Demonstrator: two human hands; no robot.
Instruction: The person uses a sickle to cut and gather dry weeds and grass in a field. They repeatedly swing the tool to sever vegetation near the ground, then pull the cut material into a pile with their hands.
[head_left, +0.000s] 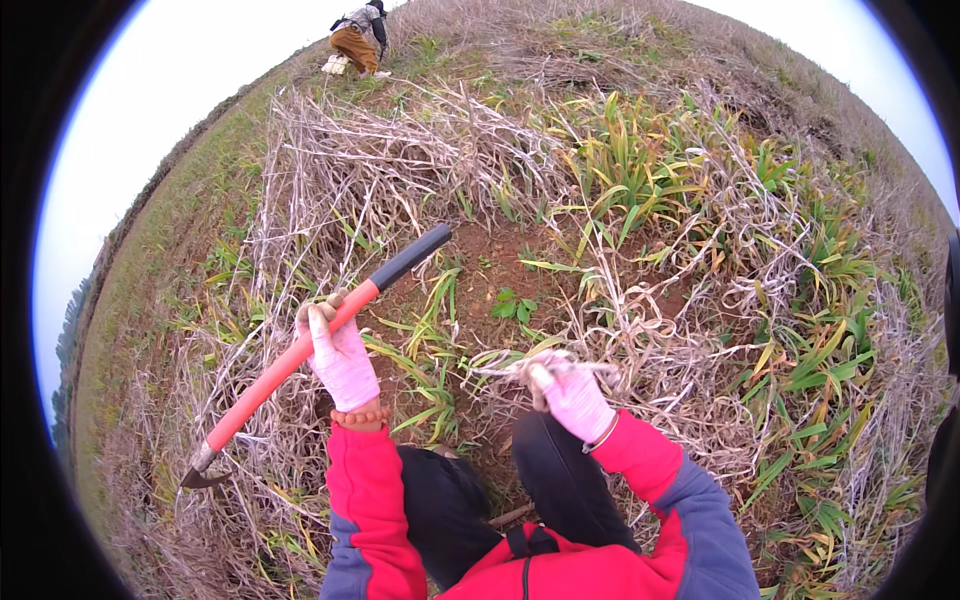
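Observation:
My left hand (341, 360), in a pink glove with soiled fingertips, is closed around the red handle of a hand hoe (262, 386). The tool slants across the view, with its black grip end (411, 257) at upper right and its dark metal blade (201, 477) at lower left. In front of my knee, my right hand (568, 394), gloved alike, grips dry plant stalks (499, 370) that stick out on both sides of the fist. Between my hands lies reddish soil with green-yellow leaf blades (431, 352) and a small broad-leaved plant (514, 306).
Dry stalks lie heaped (405, 150) ahead of me and tangled (697, 382) to the right. Leafy green-yellow clumps (634, 165) stand at upper right. Farther off, a person (358, 37) bends over beside a whitish bag (335, 64). My knees (562, 472) are bent close below my hands.

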